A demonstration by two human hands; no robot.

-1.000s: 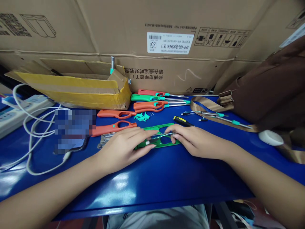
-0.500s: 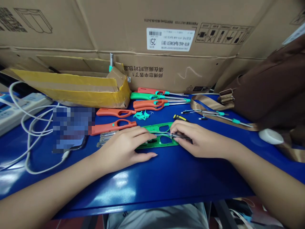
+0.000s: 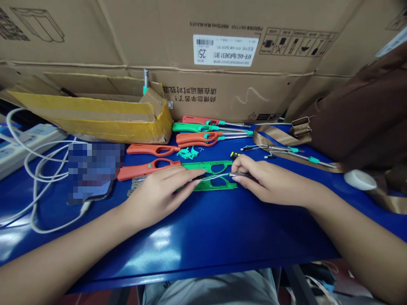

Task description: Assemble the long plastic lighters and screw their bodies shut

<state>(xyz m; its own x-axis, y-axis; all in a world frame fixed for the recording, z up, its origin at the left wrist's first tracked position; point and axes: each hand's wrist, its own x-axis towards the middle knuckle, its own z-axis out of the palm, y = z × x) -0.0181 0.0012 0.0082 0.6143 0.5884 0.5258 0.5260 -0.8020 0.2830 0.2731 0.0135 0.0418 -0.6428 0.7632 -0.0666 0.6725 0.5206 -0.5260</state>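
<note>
My left hand (image 3: 162, 189) is closed, thumb and fingertips pinching the left end of thin wires (image 3: 213, 176). The wires run right into a slim metal lighter tube (image 3: 234, 174), which my right hand (image 3: 270, 180) grips between thumb and fingers; most of the tube is hidden by that hand. Below the wires lie two green lighter handle halves (image 3: 224, 186), partly covered by my left hand. Beside my left hand are clear plastic parts (image 3: 135, 185) and an orange lighter handle (image 3: 140, 170). A black and yellow tool (image 3: 235, 155) shows just behind my right hand.
Finished-looking lighters (image 3: 197, 139), turquoise triggers (image 3: 188, 153) and loose tubes with wires (image 3: 297, 151) lie farther back. A yellow-taped carton (image 3: 127, 131), phone (image 3: 95, 178) and white cables (image 3: 38, 190) stand left. A brown bag (image 3: 346, 97) and white object (image 3: 360, 180) are right.
My left thumb and fingertips have come together on the wires. The wires and tube have shifted slightly up off the green halves, and more of those halves shows.
</note>
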